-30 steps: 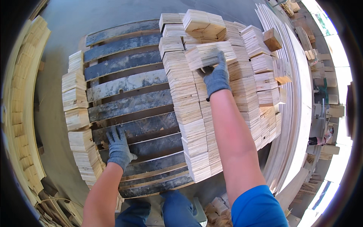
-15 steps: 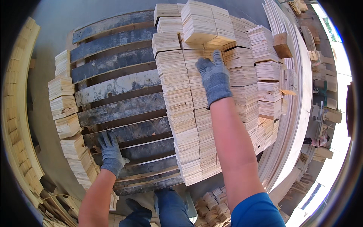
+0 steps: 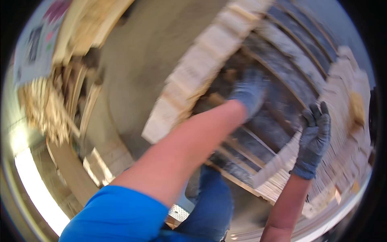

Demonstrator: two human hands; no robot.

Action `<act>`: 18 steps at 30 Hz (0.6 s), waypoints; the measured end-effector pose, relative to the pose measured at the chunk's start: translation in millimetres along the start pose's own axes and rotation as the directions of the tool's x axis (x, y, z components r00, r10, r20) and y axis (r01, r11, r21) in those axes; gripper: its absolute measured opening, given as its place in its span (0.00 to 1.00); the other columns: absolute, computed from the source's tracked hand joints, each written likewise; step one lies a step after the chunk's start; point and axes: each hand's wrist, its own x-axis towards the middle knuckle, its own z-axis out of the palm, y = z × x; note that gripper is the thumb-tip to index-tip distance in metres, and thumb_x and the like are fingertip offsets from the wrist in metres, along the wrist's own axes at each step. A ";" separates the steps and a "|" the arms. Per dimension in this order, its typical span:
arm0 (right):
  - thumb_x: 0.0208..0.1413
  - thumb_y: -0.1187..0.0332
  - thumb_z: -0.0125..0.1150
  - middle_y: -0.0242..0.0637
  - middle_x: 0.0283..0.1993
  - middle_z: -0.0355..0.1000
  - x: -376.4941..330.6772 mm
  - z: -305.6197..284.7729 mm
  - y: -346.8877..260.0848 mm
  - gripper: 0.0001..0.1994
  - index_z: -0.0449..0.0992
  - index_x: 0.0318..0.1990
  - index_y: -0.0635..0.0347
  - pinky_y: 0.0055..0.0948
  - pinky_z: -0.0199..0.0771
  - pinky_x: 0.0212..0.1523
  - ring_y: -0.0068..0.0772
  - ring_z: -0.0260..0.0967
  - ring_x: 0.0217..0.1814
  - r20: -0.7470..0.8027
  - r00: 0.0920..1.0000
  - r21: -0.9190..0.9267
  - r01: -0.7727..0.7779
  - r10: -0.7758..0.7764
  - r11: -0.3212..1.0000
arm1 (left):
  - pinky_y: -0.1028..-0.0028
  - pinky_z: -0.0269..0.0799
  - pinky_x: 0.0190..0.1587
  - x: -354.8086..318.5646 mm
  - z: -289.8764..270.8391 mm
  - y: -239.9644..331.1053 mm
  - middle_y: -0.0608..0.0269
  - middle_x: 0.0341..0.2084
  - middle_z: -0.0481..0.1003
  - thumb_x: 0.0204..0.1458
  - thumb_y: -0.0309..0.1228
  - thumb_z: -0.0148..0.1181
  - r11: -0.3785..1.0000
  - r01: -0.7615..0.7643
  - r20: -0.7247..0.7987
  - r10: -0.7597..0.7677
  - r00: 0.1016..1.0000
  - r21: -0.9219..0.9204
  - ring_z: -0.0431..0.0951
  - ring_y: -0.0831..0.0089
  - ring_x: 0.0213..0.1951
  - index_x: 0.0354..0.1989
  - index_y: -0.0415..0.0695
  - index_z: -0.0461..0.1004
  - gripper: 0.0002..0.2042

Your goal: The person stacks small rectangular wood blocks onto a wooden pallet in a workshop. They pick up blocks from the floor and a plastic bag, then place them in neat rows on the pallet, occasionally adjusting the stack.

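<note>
My left hand (image 3: 250,90), in a grey glove, is over the dark slats of the wooden pallet (image 3: 278,44). Motion smears its fingers, and I cannot tell whether they touch the slats. My right hand (image 3: 312,139), gloved too, is raised beside the large block of stacked wooden pieces (image 3: 338,117) on the pallet's right part. Its fingers are spread and nothing lies in them. Along the pallet's left edge runs a row of pale wooden stacks (image 3: 205,52), close to my left forearm.
Pale boards (image 3: 86,28) stand at the upper left, with loose wood offcuts (image 3: 44,109) below them. Grey floor (image 3: 141,52) lies between these and the pallet. My jeans-clad leg (image 3: 213,201) is at the pallet's near edge.
The view has swung left, so the pallet appears turned and farther right. My right hand has come off the stack tops toward their near side. My left hand remains over the slats.
</note>
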 end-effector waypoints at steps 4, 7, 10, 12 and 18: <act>0.73 0.60 0.52 0.46 0.63 0.75 -20.5 81.9 45.1 0.24 0.66 0.70 0.62 0.38 0.76 0.59 0.36 0.76 0.57 0.297 0.950 -0.118 -0.061 0.094 0.991 | 0.43 0.54 0.72 -34.6 -31.0 -0.9 0.41 0.70 0.63 0.60 0.35 0.52 0.991 0.121 0.040 -0.119 0.992 -0.053 0.60 0.42 0.71 0.66 0.39 0.71 0.25; 0.73 0.58 0.50 0.46 0.68 0.70 -17.4 110.6 59.2 0.25 0.64 0.71 0.62 0.40 0.68 0.68 0.35 0.72 0.62 0.318 0.946 -0.116 -0.026 0.062 0.993 | 0.55 0.61 0.70 -122.0 -35.1 -0.6 0.44 0.63 0.70 0.54 0.36 0.59 0.944 -0.142 -0.314 0.044 0.948 -0.298 0.68 0.48 0.67 0.60 0.39 0.77 0.25; 0.74 0.59 0.48 0.47 0.68 0.69 -16.5 153.6 62.6 0.25 0.64 0.71 0.63 0.41 0.66 0.68 0.37 0.70 0.63 0.453 0.889 -0.198 0.164 -0.058 0.966 | 0.59 0.70 0.64 -238.5 -90.3 -61.8 0.48 0.57 0.75 0.50 0.36 0.64 0.874 -0.248 -0.362 0.090 0.928 -0.418 0.74 0.53 0.60 0.56 0.40 0.78 0.24; 0.75 0.59 0.46 0.48 0.68 0.68 -49.5 207.0 55.7 0.25 0.63 0.72 0.64 0.41 0.65 0.69 0.38 0.70 0.65 0.584 0.792 -0.202 0.355 -0.179 0.913 | 0.59 0.76 0.57 -365.1 -146.1 -115.5 0.50 0.54 0.76 0.49 0.34 0.67 0.854 -0.200 -0.378 0.005 0.926 -0.481 0.78 0.53 0.54 0.54 0.41 0.78 0.22; 0.73 0.63 0.50 0.49 0.62 0.73 -266.9 304.9 47.2 0.25 0.63 0.70 0.68 0.36 0.72 0.62 0.40 0.73 0.59 0.734 0.607 -0.414 0.755 -0.303 0.509 | 0.64 0.76 0.57 -756.8 -143.7 -189.2 0.51 0.53 0.78 0.46 0.34 0.75 0.621 0.525 -0.510 -0.781 0.359 -0.582 0.79 0.59 0.55 0.58 0.40 0.77 0.29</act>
